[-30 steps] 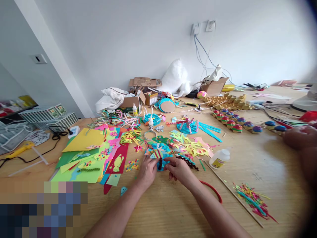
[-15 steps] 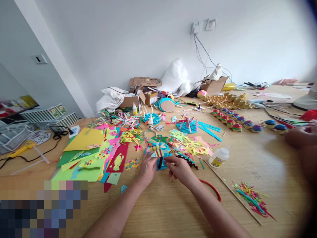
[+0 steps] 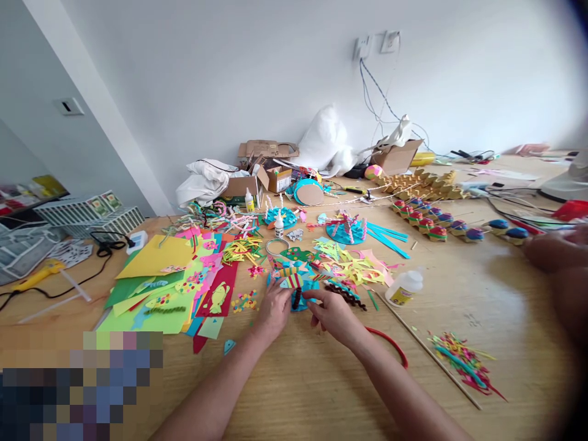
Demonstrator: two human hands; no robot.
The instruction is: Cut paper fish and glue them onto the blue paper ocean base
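A blue paper craft (image 3: 301,305) stands in front of me on the table. It bears a striped paper fish (image 3: 291,282) and an upright dark brown fuzzy stem (image 3: 296,297). My left hand (image 3: 274,311) holds the craft at its left side, fingertips by the fish; its thumb is partly hidden. On the opposite side, my right hand (image 3: 331,310) has its index finger stretched towards the brown stem, the other fingers loosely bent, and nothing shows in it. Whether that fingertip touches the stem I cannot tell. Dark brown pipe cleaners (image 3: 346,294) lie just beyond my right hand.
Coloured paper sheets (image 3: 156,306) lie left. A glue bottle (image 3: 404,289), a wooden stick (image 3: 427,349) and a red pipe cleaner (image 3: 390,343) lie right. Paper strips (image 3: 353,263) and another blue craft (image 3: 346,229) are behind. Another person's hand (image 3: 551,248) shows at right.
My right index finger has straightened and the hand has opened a little beside the brown stem. My left hand stays at the craft. The view has shifted slightly.
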